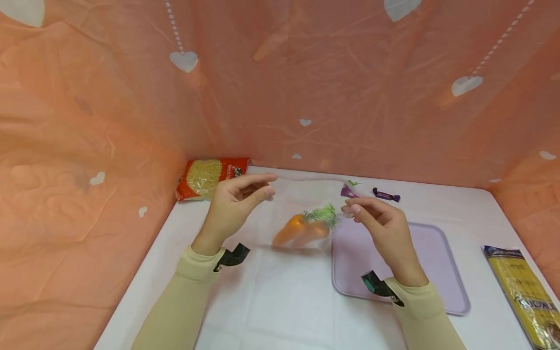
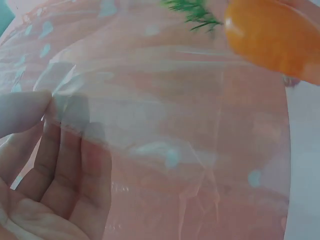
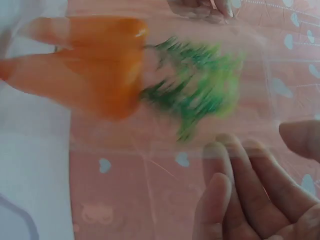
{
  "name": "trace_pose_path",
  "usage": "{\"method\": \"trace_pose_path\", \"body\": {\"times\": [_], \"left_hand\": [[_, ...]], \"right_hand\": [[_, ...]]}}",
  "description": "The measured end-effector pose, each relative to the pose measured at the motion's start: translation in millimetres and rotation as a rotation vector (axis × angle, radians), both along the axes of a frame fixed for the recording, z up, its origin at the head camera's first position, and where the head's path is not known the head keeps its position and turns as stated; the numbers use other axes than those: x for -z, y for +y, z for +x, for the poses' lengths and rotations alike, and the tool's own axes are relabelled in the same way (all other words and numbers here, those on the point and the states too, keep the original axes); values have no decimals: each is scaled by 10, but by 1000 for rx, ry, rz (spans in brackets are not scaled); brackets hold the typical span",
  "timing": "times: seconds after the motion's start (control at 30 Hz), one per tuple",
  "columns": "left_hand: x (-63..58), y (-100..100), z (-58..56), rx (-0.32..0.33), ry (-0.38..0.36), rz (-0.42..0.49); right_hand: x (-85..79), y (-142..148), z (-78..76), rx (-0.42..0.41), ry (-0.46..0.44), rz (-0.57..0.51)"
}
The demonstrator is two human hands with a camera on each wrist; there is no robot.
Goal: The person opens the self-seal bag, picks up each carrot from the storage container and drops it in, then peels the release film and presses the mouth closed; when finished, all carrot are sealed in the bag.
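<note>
Two inward-facing grips point(image 1: 232, 206) point(image 1: 387, 231) pinch opposite sides of a clear bag point(image 1: 299, 206).

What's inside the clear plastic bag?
The clear plastic bag contains two orange carrots with feathery green tops. The carrots' sides facing each other are covered, so can't be seen.

Curtained booth point(image 1: 100, 233) — heart-print sheeting point(image 1: 372, 116), white tabletop point(image 1: 280, 301)

orange sheet walls point(image 1: 358, 112), pale printed hearts point(image 1: 184, 61), white tabletop point(image 1: 280, 301)
</note>
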State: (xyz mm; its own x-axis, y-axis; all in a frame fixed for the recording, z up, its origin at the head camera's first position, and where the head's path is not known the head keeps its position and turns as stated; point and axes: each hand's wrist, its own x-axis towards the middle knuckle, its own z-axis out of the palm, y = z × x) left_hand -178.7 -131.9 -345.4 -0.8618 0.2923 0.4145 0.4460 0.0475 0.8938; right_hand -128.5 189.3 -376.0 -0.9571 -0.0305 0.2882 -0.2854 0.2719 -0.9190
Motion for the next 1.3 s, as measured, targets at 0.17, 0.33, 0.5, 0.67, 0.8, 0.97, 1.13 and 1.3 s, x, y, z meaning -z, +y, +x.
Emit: {"method": "trace_pose_path", "body": {"times": [0.17,0.33,0.5,0.67,0.8,0.97,1.13,1.3], "left_hand": [[1,136,15,4,69,-46],[-4,260,18,21,122,-87],[7,357,33,32,192,-107],[11,427,65,21,280,-123],[10,455,97,21,319,-119],[0,473,114,11,351,-122],[5,472,119,-18,402,-158],[10,439,135,-49,434,-184]], "right_hand": [[-96,69,32,63,-14,-12],[-340,-47,149,267,123,-84],[-548,-354,212,309,508,48],[-599,-645,151,176,696,239],[-588,-773,57,151,730,306],[-558,-817,-24,193,760,340],[-560,-842,-69,183,774,342],[-571,-879,-102,162,799,334]]}}
